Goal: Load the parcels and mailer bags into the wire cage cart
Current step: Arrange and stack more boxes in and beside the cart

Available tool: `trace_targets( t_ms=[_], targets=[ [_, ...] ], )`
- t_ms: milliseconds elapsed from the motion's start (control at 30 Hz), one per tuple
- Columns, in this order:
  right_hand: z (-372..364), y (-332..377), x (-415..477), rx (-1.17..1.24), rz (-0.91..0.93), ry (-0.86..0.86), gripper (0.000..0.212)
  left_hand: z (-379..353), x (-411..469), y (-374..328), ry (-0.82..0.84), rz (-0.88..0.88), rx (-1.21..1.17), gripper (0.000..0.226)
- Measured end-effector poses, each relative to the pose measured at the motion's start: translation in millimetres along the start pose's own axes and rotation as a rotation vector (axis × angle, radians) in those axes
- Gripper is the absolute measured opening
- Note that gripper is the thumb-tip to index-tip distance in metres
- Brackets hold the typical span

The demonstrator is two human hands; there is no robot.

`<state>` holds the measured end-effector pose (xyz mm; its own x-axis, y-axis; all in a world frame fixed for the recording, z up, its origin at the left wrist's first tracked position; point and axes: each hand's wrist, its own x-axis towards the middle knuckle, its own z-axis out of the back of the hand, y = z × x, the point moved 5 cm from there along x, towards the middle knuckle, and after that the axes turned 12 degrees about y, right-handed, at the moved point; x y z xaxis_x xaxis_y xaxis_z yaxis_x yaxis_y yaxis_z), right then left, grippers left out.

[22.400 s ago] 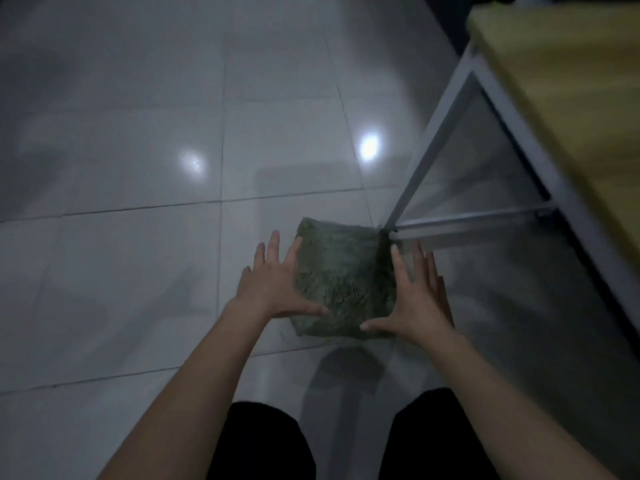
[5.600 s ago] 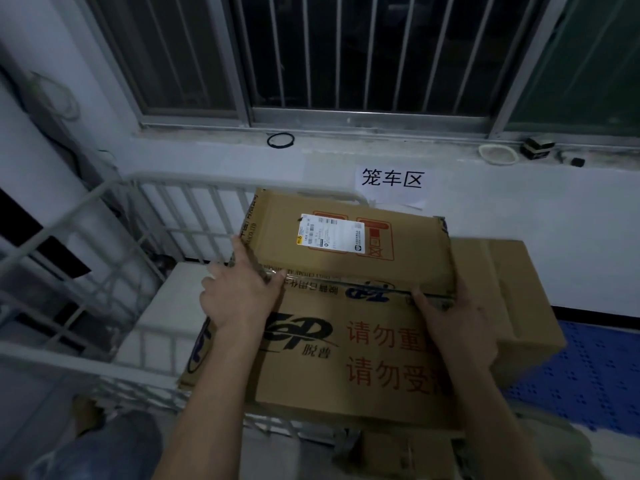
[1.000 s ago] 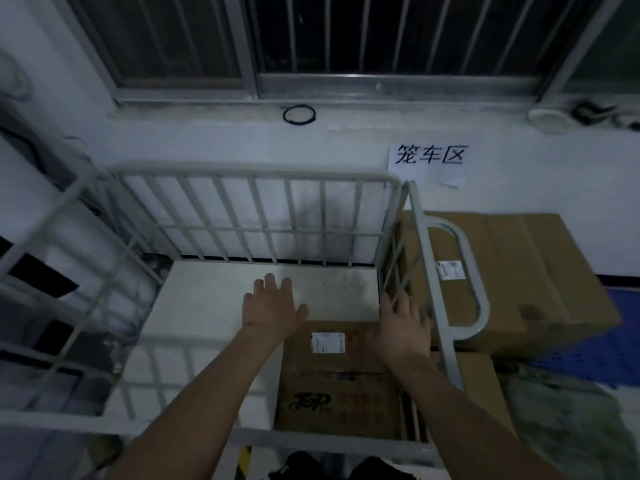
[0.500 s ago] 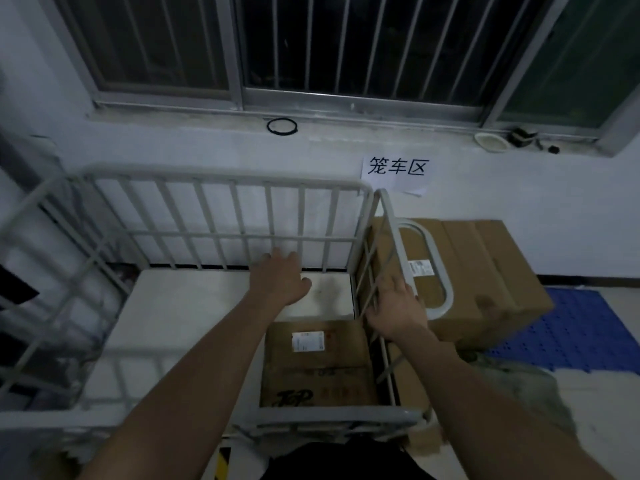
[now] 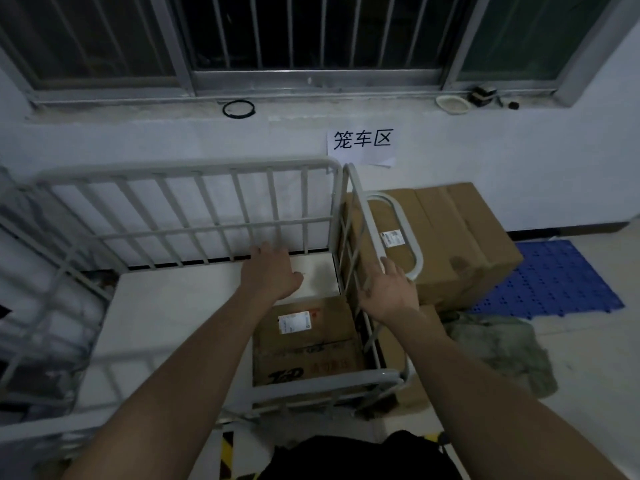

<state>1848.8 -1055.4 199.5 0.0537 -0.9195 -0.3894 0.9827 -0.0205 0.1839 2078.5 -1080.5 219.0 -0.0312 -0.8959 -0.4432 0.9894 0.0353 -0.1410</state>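
A brown cardboard parcel [image 5: 304, 341], with a white label on top and dark print on its near face, lay in the near right corner of the wire cage cart [image 5: 325, 384]. Above it the left hand [image 5: 272, 273] hung flat, fingers loosely together and empty. The right hand [image 5: 388, 292], fingers slack and slightly spread, hovered by the cart's right bars. Beyond those bars lay a crumpled grey-green mailer bag [image 5: 498, 351] and a large carton [image 5: 457, 244], with a paper sign [image 5: 362, 142] on the wall.

Paper sign [image 5: 360, 142] on wall [image 5: 519, 161] reads 笼车区, carton [image 5: 304, 355] logo and label illegible
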Motion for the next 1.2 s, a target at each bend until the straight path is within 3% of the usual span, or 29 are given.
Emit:
trace_targets(
  t_ms=[300, 700, 800, 967, 1200],
  targets=[
    [23.6, -126.1, -3.6, 0.093, 0.014, -0.003, 0.064, -29.9, 9.2, -103.7, 0.088, -0.044, -0.057, 0.061],
    [57.4, -319.3, -13.8, 0.151, 0.028, 0.016, 0.059, -53.9, -8.9, -280.3, 0.106, 0.064, -0.055, 0.064],
    [51.6, -343.9, -15.7, 0.137, 0.012, 0.031, 0.064, -63.9, -13.0, -300.0, 0.114, 0.095, -0.070, 0.063],
    [39.0, -360.7, -20.3, 0.102, -0.022, 0.032, 0.053, -78.8, -17.2, -313.6, 0.151, 0.131, -0.074, 0.058],
    [3.7, -371.5, -22.4, 0.052, -0.072, 0.135, 0.065, -109.1, -7.2, -325.3, 0.168, 0.094, -0.099, 0.052]
  ],
)
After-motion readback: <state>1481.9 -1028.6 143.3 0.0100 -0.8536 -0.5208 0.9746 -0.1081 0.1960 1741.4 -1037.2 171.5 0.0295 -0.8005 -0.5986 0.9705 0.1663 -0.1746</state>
